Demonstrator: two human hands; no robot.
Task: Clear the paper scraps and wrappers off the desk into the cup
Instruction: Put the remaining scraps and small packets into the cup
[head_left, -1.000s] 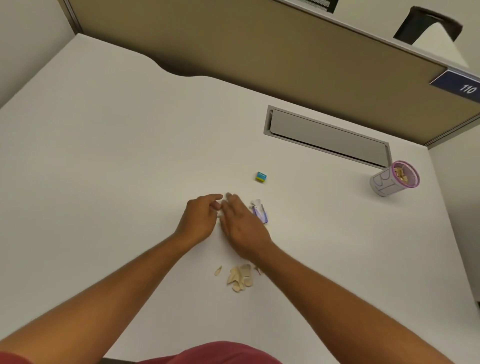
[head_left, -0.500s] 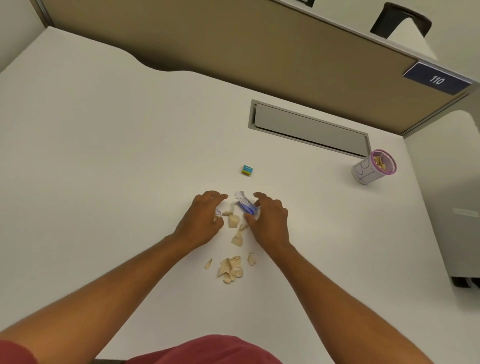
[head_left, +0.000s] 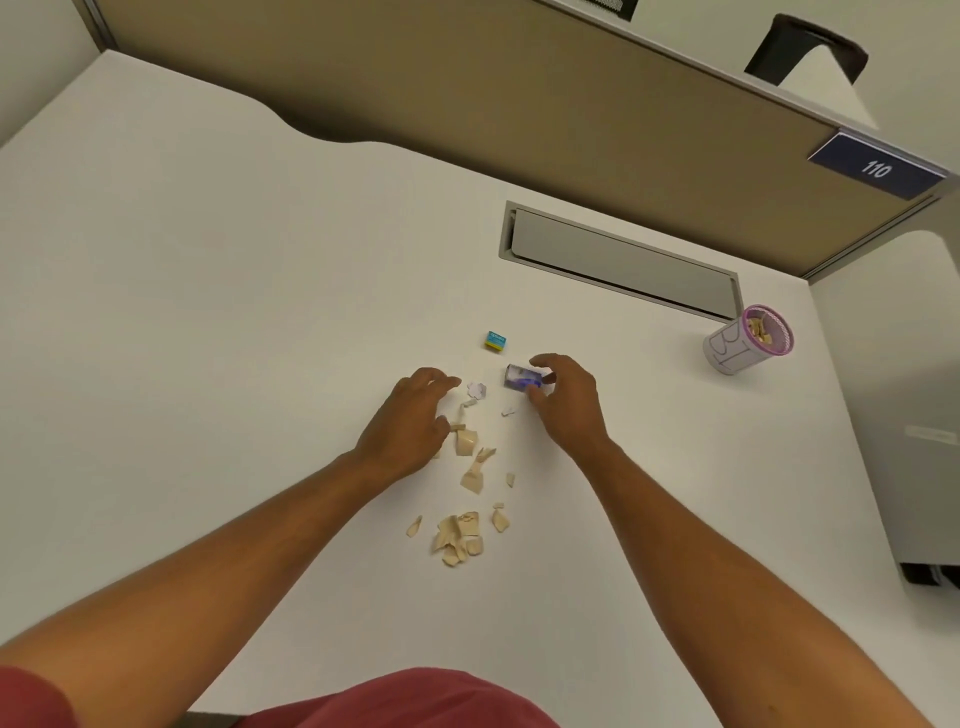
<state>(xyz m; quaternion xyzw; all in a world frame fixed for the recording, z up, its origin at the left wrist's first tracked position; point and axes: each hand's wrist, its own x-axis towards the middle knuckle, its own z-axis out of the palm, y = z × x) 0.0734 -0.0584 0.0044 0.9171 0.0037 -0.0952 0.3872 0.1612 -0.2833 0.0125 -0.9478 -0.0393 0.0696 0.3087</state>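
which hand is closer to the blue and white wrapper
Right. The right hand has its fingertips at the blue and white wrapper; whether it grips it is unclear. The left hand lies apart, to the wrapper's left.

The desk (head_left: 260, 312) looked smooth and matt; the scraps (head_left: 460, 535) were tan paper (torn-edged), the wrapper (head_left: 522, 376) glossy.

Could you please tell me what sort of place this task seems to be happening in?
Most likely an office cubicle: a white desk against a tan partition panel, a cable hatch set into the desktop, and a "110" number plate.
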